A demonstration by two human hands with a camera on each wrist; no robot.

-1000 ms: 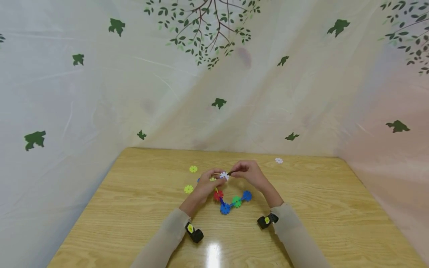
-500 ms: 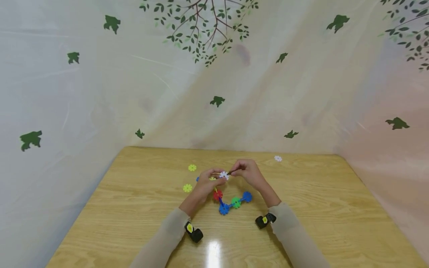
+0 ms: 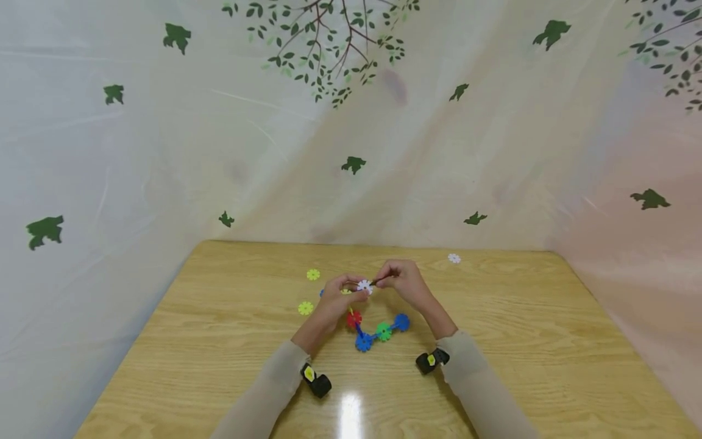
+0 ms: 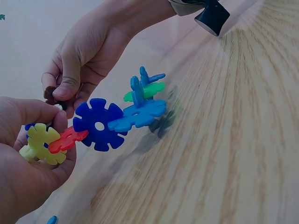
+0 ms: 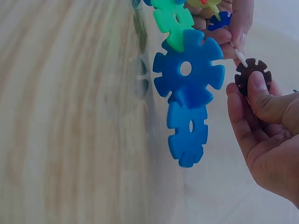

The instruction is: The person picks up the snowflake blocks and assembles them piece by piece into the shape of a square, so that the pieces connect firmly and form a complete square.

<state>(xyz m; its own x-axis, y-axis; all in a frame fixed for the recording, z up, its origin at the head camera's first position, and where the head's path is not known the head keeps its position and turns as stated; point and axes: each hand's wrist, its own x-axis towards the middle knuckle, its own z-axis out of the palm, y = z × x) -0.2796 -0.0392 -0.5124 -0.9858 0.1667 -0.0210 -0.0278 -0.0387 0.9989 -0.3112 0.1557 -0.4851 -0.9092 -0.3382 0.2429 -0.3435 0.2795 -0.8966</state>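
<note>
Over the middle of the table my left hand (image 3: 331, 302) pinches a white snowflake disc (image 3: 364, 286), part of a chain of notched plastic building discs. Beside it my right hand (image 3: 404, 283) holds a brown snowflake disc (image 5: 252, 77) between thumb and fingers, its edge against the white one. How deep their slots sit together I cannot tell. From the left hand the chain runs through a yellow disc (image 4: 43, 141), a red disc (image 4: 67, 140) and a dark blue disc (image 4: 99, 125). Lighter blue discs and a green disc (image 3: 384, 331) follow.
Two loose yellow discs (image 3: 305, 308) lie left of the left hand. A blue piece (image 3: 322, 293) shows partly behind that hand. One white disc (image 3: 454, 258) lies near the far edge of the wooden table (image 3: 521, 341). A printed cloth (image 3: 285, 183) hangs behind.
The head view has shifted slightly. Both hands keep nearly the same grip, with the brown disc at the white one; the hanging chain stays almost still.
</note>
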